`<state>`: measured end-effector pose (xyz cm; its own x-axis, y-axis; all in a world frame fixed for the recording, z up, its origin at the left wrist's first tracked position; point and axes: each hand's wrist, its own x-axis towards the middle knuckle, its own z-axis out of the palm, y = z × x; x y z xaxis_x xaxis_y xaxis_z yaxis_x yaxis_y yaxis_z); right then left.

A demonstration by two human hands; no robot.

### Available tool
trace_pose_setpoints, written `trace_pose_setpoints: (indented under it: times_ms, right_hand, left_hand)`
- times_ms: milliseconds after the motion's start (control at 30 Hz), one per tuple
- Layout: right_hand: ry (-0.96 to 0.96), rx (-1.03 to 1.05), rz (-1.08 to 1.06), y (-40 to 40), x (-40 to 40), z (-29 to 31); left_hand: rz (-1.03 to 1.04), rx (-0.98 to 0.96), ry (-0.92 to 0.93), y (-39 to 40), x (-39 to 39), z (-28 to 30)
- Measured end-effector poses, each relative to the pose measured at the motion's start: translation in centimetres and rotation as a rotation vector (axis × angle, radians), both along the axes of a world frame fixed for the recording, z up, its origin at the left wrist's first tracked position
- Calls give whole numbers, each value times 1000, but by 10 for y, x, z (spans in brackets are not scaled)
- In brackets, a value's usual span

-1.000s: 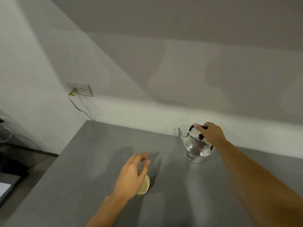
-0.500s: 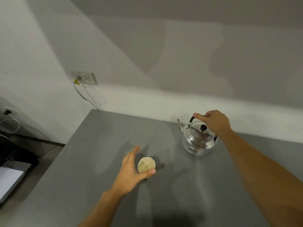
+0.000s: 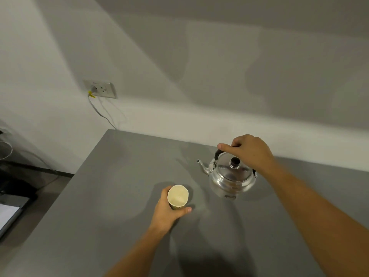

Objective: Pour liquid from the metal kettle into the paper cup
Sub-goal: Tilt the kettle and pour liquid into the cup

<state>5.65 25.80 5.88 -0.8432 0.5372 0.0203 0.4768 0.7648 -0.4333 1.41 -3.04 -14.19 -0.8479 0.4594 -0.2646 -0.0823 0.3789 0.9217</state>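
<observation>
A shiny metal kettle (image 3: 231, 178) with a black lid knob stands on the grey table (image 3: 111, 196), spout pointing left. My right hand (image 3: 249, 150) is closed over its black handle from above. To the kettle's front left is a pale paper cup (image 3: 177, 196), its mouth facing up and looking empty. My left hand (image 3: 165, 212) wraps the cup's side, thumb on the near side.
A white wall runs behind the table, with a power socket (image 3: 101, 89) and a cable (image 3: 99, 112) hanging from it at the back left. Dark equipment and a white sheet (image 3: 8, 214) sit beyond the table's left edge.
My left hand has gone from hovering over the cup to closing around its side. My right hand stays on the kettle handle. The view has tilted down.
</observation>
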Motion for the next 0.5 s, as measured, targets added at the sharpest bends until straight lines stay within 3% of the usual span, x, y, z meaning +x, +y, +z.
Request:
trace_pose_setpoints:
  times_ms: [500]
  right_hand:
    - [-106, 227, 225, -60, -5, -4]
  left_hand:
    - [109, 23, 2, 12, 4, -1]
